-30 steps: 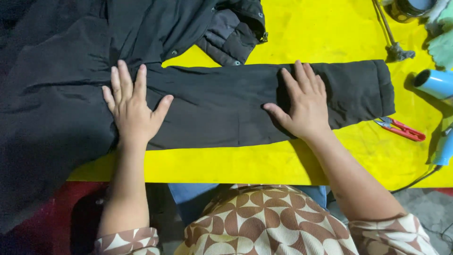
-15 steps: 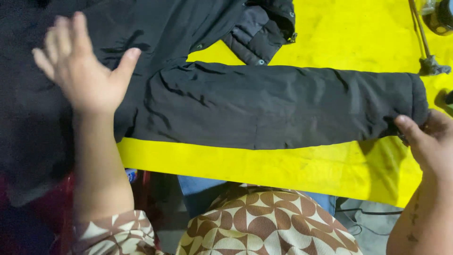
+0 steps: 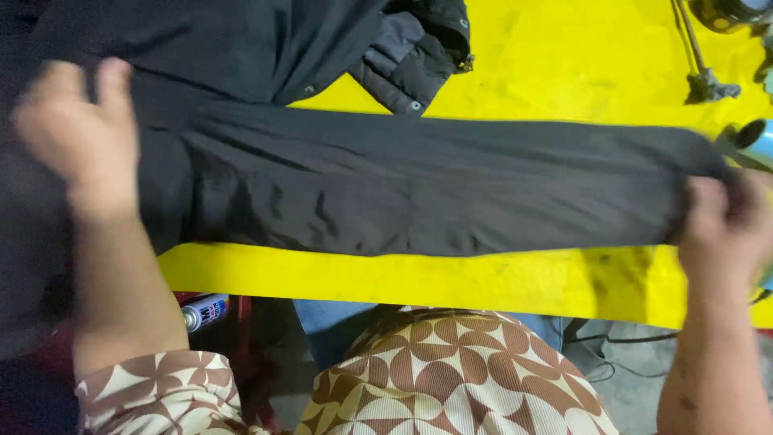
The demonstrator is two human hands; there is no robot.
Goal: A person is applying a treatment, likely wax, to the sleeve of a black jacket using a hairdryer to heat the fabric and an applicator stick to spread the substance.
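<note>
A black jacket (image 3: 241, 64) lies on a yellow table (image 3: 564, 72), its long sleeve (image 3: 435, 181) stretched out to the right. My right hand (image 3: 721, 229) is closed on the sleeve's cuff end at the right. My left hand (image 3: 76, 137) is blurred over the jacket's body at the left, near the shoulder; whether it presses the cloth or hovers above it I cannot tell. The jacket's collar with snap buttons (image 3: 415, 56) is folded at the top middle.
A light blue cylinder (image 3: 757, 141) lies at the right edge behind the cuff. A metal tool (image 3: 700, 76) rests at the upper right. Below the table's front edge stand a spray can (image 3: 203, 310) and cables on the floor. My patterned top fills the bottom.
Both hands left the flat sleeve and moved apart: the left went to the jacket's shoulder side, the right slid out to the cuff and closed on it. The view has moved closer.
</note>
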